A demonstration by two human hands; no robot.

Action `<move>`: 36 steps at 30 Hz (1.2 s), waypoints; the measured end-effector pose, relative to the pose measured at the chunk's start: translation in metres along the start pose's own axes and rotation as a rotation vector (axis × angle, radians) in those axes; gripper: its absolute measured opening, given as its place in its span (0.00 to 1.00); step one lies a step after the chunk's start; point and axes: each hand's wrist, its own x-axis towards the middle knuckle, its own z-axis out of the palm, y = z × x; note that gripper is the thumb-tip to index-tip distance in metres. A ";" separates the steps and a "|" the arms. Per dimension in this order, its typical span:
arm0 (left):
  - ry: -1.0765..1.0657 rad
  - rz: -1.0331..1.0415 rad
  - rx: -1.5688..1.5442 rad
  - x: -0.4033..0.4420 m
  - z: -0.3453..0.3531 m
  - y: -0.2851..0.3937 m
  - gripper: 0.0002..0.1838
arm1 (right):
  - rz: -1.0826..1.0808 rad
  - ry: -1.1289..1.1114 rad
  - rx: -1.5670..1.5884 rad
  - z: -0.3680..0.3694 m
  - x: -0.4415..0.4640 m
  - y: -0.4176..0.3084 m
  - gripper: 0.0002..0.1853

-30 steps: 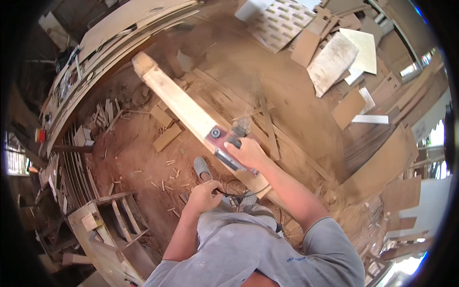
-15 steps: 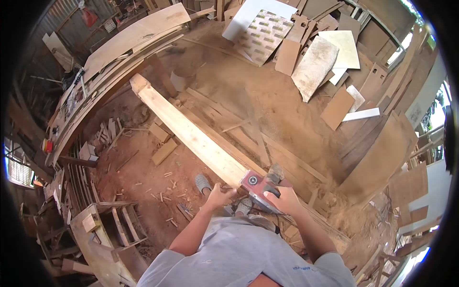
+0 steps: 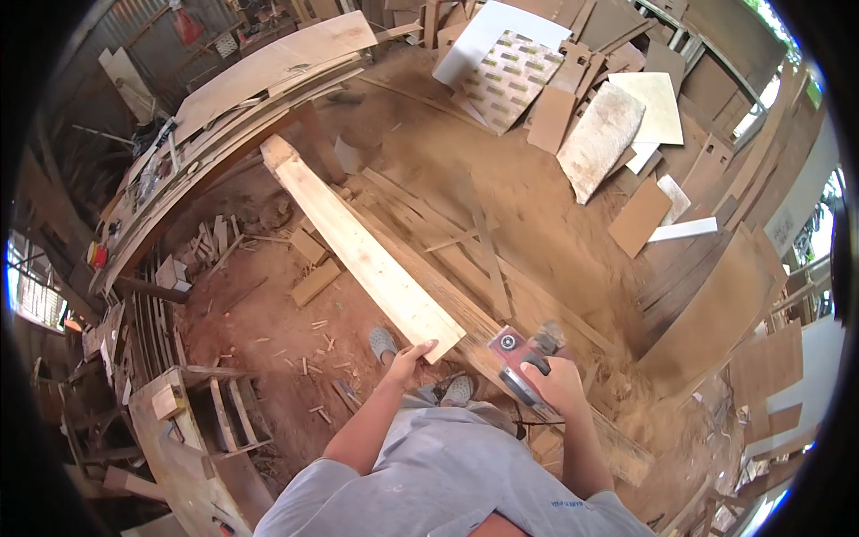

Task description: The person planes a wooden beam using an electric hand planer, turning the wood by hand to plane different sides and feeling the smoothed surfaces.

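A long pale board runs diagonally from the upper left to just in front of my body, its far end near a rough wood block. My left hand grips the board's near end, with the thumb on top. My right hand is wrapped round the black handle of a red power planer. The planer is to the right of the board's near end, apart from it, over a darker wooden beam. The planer's underside is hidden.
Stacked sheets curve along the upper left. A wooden frame stands at lower left. Panel offcuts and a whitish slab lie at upper right. Wood scraps and sawdust cover parts of the floor.
The planer in my right hand has moved right, off the board's near end. My left hand has gone from near the cable to the board and taken hold of it.
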 end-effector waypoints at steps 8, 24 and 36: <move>-0.341 0.737 -0.045 -0.213 0.054 0.159 0.44 | 0.058 -0.122 -0.212 0.003 0.042 -0.009 0.28; 0.194 1.113 -0.052 -0.244 0.098 0.267 0.20 | 0.049 -0.304 -0.479 0.007 0.081 -0.066 0.31; 0.189 1.126 -0.072 -0.242 0.095 0.260 0.20 | 0.033 -0.299 -0.494 0.004 0.087 -0.059 0.30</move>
